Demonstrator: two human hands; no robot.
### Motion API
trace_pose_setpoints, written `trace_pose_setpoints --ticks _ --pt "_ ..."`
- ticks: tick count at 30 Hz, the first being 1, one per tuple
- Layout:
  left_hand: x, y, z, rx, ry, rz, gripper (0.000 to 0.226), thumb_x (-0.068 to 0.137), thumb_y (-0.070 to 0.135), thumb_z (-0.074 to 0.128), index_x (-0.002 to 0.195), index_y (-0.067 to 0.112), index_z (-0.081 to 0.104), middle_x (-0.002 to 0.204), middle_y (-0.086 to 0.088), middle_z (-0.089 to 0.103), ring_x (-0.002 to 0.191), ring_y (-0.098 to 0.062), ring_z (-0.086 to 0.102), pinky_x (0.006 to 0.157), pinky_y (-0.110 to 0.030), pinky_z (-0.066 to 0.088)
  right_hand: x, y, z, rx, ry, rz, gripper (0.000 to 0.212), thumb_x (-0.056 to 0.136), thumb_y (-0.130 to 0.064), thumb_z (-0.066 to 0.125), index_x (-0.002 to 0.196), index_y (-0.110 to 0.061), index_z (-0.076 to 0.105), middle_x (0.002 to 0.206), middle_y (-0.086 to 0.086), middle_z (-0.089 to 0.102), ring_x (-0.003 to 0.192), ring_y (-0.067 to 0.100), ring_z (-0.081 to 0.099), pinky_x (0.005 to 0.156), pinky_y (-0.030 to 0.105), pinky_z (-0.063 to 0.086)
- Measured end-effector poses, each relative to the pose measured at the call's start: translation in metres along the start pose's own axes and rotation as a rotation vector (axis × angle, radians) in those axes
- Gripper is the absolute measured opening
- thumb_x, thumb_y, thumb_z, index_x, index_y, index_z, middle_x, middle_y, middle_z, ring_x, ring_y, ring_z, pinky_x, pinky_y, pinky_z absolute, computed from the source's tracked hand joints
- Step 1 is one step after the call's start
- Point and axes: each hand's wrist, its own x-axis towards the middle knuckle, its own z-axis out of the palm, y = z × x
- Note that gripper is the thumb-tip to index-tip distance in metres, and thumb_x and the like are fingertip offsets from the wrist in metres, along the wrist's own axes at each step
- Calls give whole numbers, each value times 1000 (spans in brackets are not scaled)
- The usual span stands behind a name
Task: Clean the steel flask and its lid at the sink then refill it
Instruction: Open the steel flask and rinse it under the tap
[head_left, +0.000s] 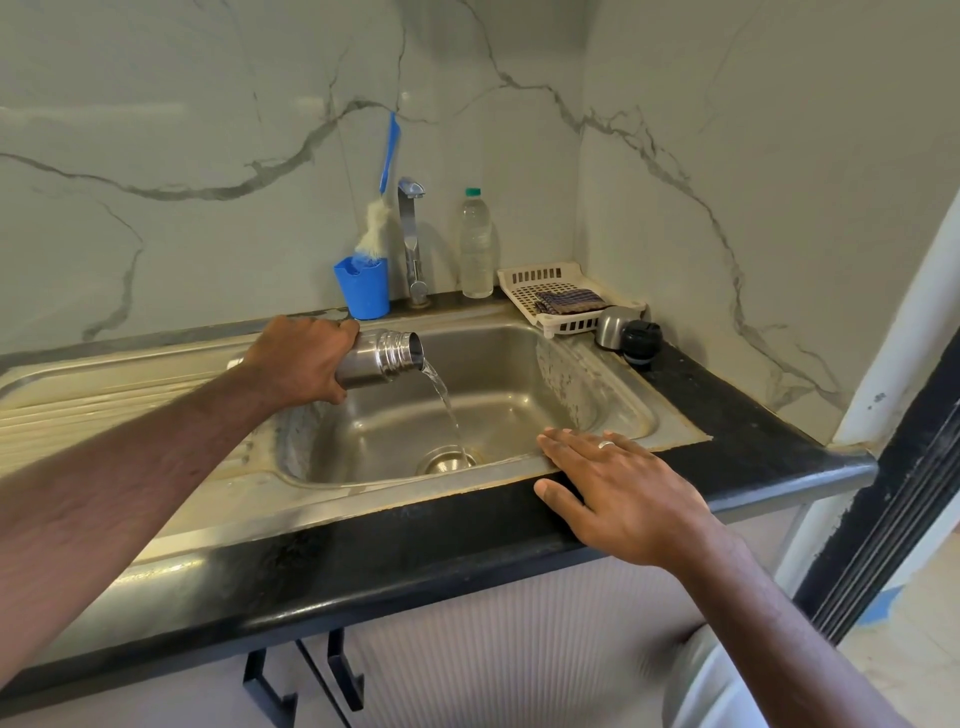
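Note:
My left hand (300, 359) grips the steel flask (382, 358) and holds it tipped on its side over the sink (618, 410). Its open threaded mouth points right, and a thin stream of water (444, 402) runs from it down to the drain (445, 460). My right hand (618, 488) rests flat, fingers straight, on the sink's front rim and the black counter edge. The flask's steel cap (613, 326) and its black inner lid (642, 341) lie on the counter at the sink's back right corner.
A steel tap (411, 244) stands behind the basin. Left of it a blue cup (363, 288) holds a bottle brush (382, 208). A plastic water bottle (476, 247) and a white tray (524, 280) with a folded cloth (569, 301) sit to the right.

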Motion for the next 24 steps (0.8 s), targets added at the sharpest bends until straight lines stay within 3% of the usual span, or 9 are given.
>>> trace_pose_setpoints --ticks 7,12,18,24 --pt "1 4 -2 0 -6 8 63 73 52 77 121 20 51 106 2 66 95 -19 64 68 -30 35 0 0 1 4 3 5 67 103 -61 21 161 -27 19 167 -8 21 153 8 17 125 34 9" --pt "2 9 -1 -10 -2 19 59 71 50 77 116 20 53 98 3 65 79 -16 52 69 -31 40 1 1 2 2 10 0 67 103 -61 20 161 -26 19 167 -7 22 153 9 18 125 35 10" --pt "2 19 -7 -7 -14 30 58 75 48 75 119 19 50 105 2 66 94 -19 63 68 -31 36 1 1 2 -3 7 2 67 103 -62 19 160 -27 19 167 -8 22 153 9 19 125 35 10" --pt "4 27 -10 12 -12 25 59 77 49 74 122 21 50 105 3 66 88 -16 59 68 -29 36 1 1 2 1 9 2 67 103 -61 20 160 -27 19 166 -7 23 152 9 19 125 35 10"
